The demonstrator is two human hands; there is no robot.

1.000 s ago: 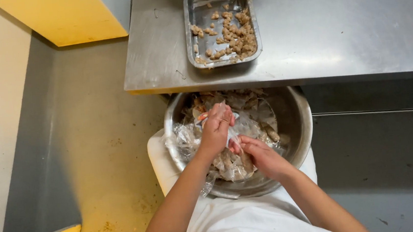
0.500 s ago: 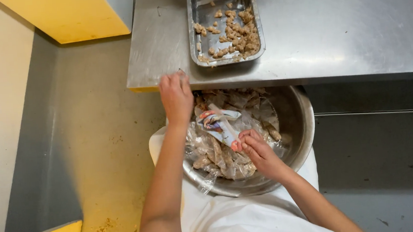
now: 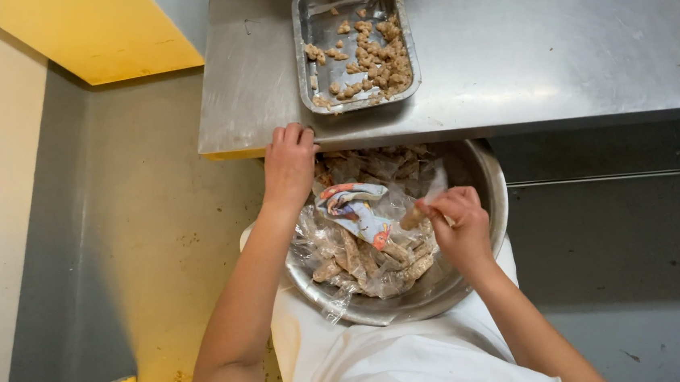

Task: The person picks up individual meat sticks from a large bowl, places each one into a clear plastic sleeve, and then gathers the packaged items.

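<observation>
The surface (image 3: pixel 546 37) is brushed grey steel with a yellow strip along its near left edge, and the tray (image 3: pixel 304 24) on it is the same dull silver, holding pale tan-brown morsels (image 3: pixel 378 59). The bowl (image 3: pixel 481 180) below is shiny silver, filled with clear wrappers (image 3: pixel 320 245) over beige-brown pieces, with one wrapper (image 3: pixel 355 210) printed in blue, orange, red and white. The floor (image 3: pixel 172 220) is mottled yellowish tan beside grey, the left panels (image 3: pixel 93 28) bright yellow, the garment (image 3: pixel 402 364) white.

a rectangular metal tray (image 3: pixel 304 24) holding brown food pieces (image 3: pixel 374 59) is positioned on the steel table (image 3: pixel 554 37). yellow panels (image 3: pixel 93 32) are located left of the table. a speckled yellowish floor (image 3: pixel 157 230) is seen below it.
</observation>
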